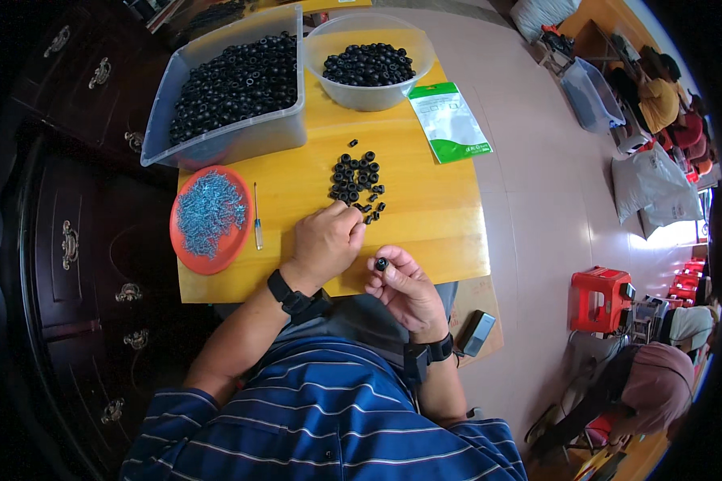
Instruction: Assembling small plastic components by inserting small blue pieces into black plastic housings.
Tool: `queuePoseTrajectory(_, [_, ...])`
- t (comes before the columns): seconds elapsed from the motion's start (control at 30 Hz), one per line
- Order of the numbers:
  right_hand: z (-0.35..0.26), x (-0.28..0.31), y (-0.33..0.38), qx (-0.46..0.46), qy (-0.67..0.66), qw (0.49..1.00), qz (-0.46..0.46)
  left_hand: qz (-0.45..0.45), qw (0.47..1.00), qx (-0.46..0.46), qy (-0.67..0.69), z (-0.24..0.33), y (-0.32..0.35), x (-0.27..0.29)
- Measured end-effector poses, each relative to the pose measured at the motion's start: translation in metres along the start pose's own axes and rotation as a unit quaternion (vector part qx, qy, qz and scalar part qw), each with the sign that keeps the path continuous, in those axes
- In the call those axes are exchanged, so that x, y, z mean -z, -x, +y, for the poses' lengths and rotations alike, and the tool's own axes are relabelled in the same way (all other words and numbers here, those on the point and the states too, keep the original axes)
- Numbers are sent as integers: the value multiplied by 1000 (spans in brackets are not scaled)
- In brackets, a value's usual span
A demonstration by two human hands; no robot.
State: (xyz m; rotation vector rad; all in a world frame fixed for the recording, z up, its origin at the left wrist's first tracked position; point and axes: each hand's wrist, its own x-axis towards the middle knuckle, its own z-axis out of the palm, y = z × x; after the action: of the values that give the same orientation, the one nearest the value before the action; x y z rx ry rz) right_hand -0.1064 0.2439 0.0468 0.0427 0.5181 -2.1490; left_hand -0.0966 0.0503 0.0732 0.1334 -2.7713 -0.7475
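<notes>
My right hand (409, 290) pinches a small black ring-shaped part (382, 264) between thumb and fingertips, just above the front edge of the yellow table. Left of it, my left hand (326, 240) is closed, back of the hand up, knuckles at the near side of a loose pile of black parts (354, 178). Its fingertips are hidden, so I cannot see what they hold. A screwdriver (257, 218) with a clear handle lies left of that hand. Beside it sits a red-orange plate (181, 240) heaped with small bluish metal pieces.
At the back stand a large clear bin (217, 146) and a round clear bowl (361, 98), both holding many black parts. A green and white pouch (451, 124) lies at the right edge. Dark drawers (68, 240) line the left; a red stool (599, 298) and other people are at right.
</notes>
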Motion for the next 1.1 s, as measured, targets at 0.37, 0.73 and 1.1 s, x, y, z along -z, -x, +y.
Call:
queuePoseTrajectory(0.37, [-2,-5,4,18,19,999,31,17,1000,-7,18,1,-2,-7])
queuePoseTrajectory(0.73, [6,-9,-2,16,42,999,25,22,961,41,272,-9,40,20])
queuePoseTrajectory(1.1, [37,-28,-10,-17,67,998,11,32,907,95,408,-7,89,61])
